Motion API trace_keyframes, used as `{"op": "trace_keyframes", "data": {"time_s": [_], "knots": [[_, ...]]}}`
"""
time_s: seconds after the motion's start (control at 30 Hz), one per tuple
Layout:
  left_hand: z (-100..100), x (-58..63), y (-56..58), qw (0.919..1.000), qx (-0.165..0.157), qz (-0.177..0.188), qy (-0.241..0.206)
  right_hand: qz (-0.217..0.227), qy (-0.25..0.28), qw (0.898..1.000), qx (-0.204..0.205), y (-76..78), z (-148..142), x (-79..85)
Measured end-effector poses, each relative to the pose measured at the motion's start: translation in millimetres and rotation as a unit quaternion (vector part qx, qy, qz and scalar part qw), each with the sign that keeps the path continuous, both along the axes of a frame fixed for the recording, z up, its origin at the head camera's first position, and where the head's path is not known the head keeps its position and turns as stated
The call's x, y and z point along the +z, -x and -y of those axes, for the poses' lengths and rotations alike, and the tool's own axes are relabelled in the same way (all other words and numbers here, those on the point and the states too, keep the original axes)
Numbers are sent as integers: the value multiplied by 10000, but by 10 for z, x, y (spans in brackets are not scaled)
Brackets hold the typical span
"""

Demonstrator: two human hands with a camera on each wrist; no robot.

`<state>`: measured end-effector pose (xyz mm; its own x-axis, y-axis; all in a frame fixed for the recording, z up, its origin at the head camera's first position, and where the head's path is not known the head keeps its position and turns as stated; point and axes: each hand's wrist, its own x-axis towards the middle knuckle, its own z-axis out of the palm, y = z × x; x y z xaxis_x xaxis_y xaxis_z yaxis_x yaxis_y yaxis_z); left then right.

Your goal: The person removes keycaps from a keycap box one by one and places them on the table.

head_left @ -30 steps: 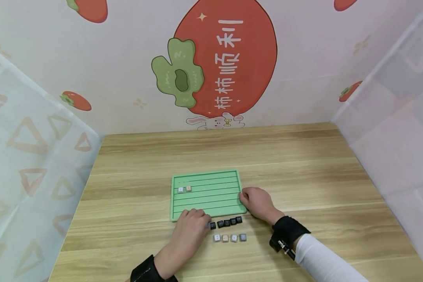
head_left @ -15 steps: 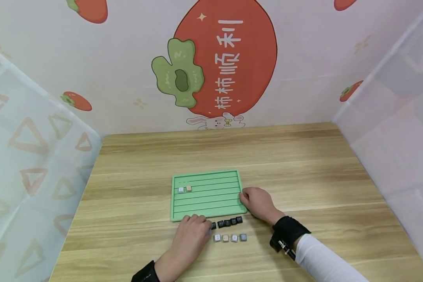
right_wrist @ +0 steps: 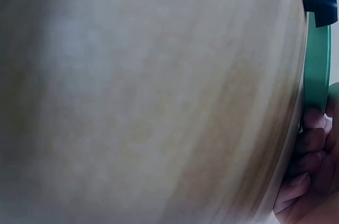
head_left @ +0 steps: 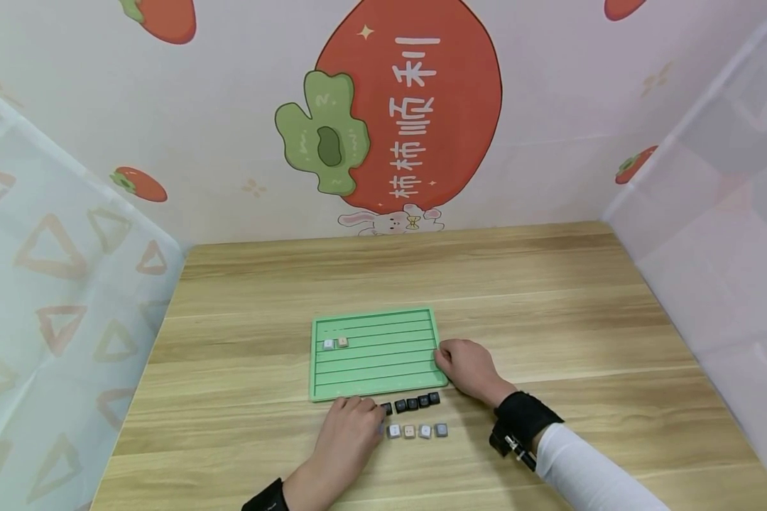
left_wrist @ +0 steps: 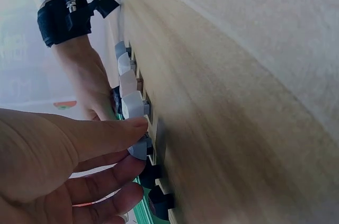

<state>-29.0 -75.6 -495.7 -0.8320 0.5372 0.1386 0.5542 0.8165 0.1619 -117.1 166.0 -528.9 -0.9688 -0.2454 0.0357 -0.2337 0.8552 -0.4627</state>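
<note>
My left hand (head_left: 351,433) is low over the table at the near edge of a green ridged board (head_left: 383,365). In the left wrist view its thumb and fingers pinch a grey keycap (left_wrist: 139,149) at the end of a row of pale keycaps. That row holds a white keycap (head_left: 393,431), a beige keycap (head_left: 410,431) and others. Just beyond it runs a row of black keycaps (head_left: 412,404), partly hidden by the left hand. My right hand (head_left: 469,365) grips the board's right edge, fingers curled. On the board sit a white keycap (head_left: 329,344) and a beige keycap (head_left: 342,342).
The wooden table (head_left: 243,298) extends around the board. A printed cloth backdrop (head_left: 230,142) rises behind the table, and cloth side panels (head_left: 716,234) stand to both sides. Each wrist wears a black strap (head_left: 518,426).
The left hand has moved slightly toward me with the grey keycap, from the black row to the left end of the pale row. The right hand and the board stay put.
</note>
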Motion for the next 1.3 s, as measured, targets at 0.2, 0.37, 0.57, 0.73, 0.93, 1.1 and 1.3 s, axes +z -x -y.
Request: {"op": "trace_keyframes", "data": {"time_s": [0.2, 0.37, 0.57, 0.73, 0.93, 1.1, 1.3], "knots": [[-3, -23, -10, 10000, 7, 13, 83, 0, 33, 10000, -5, -2, 3, 0], [-4, -41, -20, 9999, 2, 13, 116, -10, -12, 10000, -8, 4, 5, -11], [-19, -58, -25, 9999, -25, 64, 113, -33, 28, 10000, 17, 0, -8, -17], [-27, -61, -30, 9999, -27, 16, 106, 34, 39, 10000, 33, 10, -19, -21], [-12, -29, -21, 10000, -43, 4, 71, 116, 18, 9999, 49, 21, -19, -26], [14, 2, 8, 9998, 3, -68, -170, 37, 8, 10000, 66, 12, -17, -25], [54, 73, 75, 9990, 149, -324, -275, 52, 6, 10000, 76, 7, -16, -16]]}}
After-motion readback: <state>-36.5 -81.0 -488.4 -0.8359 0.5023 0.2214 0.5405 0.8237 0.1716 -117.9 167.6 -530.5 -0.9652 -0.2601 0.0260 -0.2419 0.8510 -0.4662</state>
